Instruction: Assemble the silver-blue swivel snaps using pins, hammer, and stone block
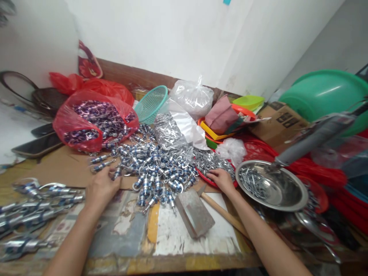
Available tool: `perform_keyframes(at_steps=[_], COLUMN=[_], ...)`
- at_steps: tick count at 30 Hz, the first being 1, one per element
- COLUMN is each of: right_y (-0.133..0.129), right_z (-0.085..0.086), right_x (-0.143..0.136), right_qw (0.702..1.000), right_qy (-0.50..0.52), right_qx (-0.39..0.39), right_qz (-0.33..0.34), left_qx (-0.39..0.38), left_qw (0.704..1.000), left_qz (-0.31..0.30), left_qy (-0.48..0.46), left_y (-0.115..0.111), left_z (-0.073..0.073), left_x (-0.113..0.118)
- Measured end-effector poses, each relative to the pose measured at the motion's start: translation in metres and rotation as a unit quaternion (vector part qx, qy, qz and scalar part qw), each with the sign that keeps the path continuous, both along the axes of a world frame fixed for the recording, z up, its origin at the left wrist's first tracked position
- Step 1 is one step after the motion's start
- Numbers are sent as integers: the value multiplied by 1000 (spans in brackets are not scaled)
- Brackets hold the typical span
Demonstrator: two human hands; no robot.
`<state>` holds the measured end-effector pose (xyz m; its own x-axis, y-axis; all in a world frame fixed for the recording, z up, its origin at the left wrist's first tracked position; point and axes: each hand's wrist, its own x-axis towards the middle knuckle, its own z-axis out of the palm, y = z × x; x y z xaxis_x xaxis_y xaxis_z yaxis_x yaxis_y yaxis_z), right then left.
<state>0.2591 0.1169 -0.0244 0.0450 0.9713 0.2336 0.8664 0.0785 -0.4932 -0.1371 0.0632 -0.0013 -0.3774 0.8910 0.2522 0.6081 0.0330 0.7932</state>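
White wall (161, 34) behind worn worktable (172, 263)

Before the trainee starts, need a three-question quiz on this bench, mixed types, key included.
1. Which hand is at the small silver pieces?
2. True or false: the grey block sits inside the turquoise mesh basket.
3. Fill in: the metal bowl holds ____.

Key:
1. The right hand.
2. False; the grey block lies on the bench.
3. Thin metal pins.

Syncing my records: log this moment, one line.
left hand at metal fitting | right hand at silver pieces | metal block on table
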Motion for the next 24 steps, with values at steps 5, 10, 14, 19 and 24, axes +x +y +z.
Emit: perform_keyframes(at_steps=[5, 10, 14, 19, 24], right_y=[-3, -2, -26, -99, -132], right_z=[-7, -3, 13, 35, 39], right_x=[-1, -1, -26, -86, -111], right_qw=[996, 973, 951, 911, 891], right_qy=[73, 175, 267, 409, 450], right_qx=[38, 99, 107, 38, -5], right_qz=[-33, -111, -110, 46, 65], left_qx=[33, 93, 60, -16, -6], left_qw=[999, 996, 976, 946, 958], left_qz=[25, -11, -200, -272, -228], left_qy=[27, -7, -61, -177, -173], left_y=[-16, -19, -43, -68, -71], left_z=[8, 28, 30, 11, 4], left_x=[8, 46, 99, 137, 142])
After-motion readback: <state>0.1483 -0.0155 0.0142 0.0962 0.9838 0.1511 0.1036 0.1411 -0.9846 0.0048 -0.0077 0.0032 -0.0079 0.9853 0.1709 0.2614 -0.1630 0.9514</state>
